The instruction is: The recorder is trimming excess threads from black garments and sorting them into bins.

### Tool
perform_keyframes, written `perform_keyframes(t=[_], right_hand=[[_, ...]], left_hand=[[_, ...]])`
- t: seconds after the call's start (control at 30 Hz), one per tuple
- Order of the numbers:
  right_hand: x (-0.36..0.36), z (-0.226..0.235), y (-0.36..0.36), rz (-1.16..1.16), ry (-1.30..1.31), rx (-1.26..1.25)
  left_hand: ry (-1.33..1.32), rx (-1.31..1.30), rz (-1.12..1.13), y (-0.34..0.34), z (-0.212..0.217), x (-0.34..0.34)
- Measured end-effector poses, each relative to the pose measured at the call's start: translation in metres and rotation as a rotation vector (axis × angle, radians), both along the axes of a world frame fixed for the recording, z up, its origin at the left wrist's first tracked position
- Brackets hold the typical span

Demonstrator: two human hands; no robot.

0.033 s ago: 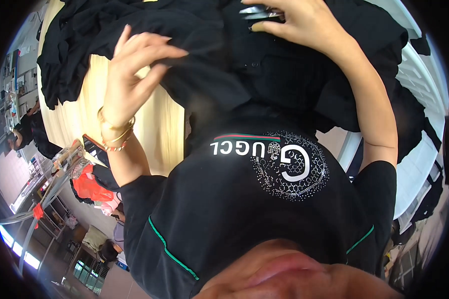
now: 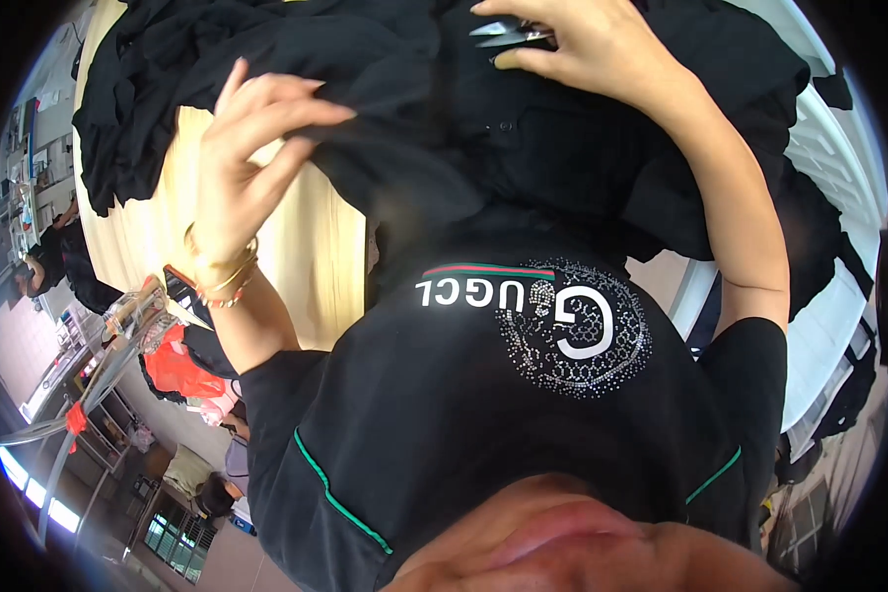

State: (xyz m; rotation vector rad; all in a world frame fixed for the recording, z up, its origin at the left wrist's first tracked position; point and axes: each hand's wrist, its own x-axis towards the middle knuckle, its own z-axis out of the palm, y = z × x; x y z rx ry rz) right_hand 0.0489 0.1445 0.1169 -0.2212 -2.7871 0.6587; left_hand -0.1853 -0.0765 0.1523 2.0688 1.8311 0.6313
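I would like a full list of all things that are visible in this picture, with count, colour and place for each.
black garment: one bunched piece, black, across the table top, under both hands
black cloth pile: one heap, black, upper left of the table
table: one, light wood, centre left
small metal tool: one, silver, top centre, in the right hand; it looks like snips
red bag or cloth: one, red, lower left, beyond the table edge
white frame: one, white, right side
other people: at least two, dark clothes, far left
bracelets: several, gold and pink, on the left wrist
left hand: pinching the garment's fabric
right hand: holding the tool on the garment
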Motion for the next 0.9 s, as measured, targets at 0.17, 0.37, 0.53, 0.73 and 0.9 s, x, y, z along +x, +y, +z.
perform_keyframes(t=[0.17, 0.37, 0.53, 0.73, 0.9], right_hand=[[-0.008, -0.005, -0.001, 0.013, -0.309, 0.068], [-0.013, -0.005, -0.001, -0.048, -0.289, -0.01], [-0.003, -0.018, 0.003, -0.057, -0.229, -0.051], [-0.012, 0.002, -0.009, -0.076, -0.282, -0.006], [-0.01, -0.007, -0.005, -0.059, -0.246, 0.031]], left_hand=[[-0.184, 0.239, 0.248, -0.042, 0.006, -0.047], [0.573, 0.443, 0.818, -0.059, -0.022, -0.082], [-0.11, 0.523, 0.614, -0.01, -0.045, 0.03], [0.095, -0.018, 0.415, -0.006, -0.09, 0.101], [0.115, -0.007, 0.444, -0.005, -0.114, 0.096]])
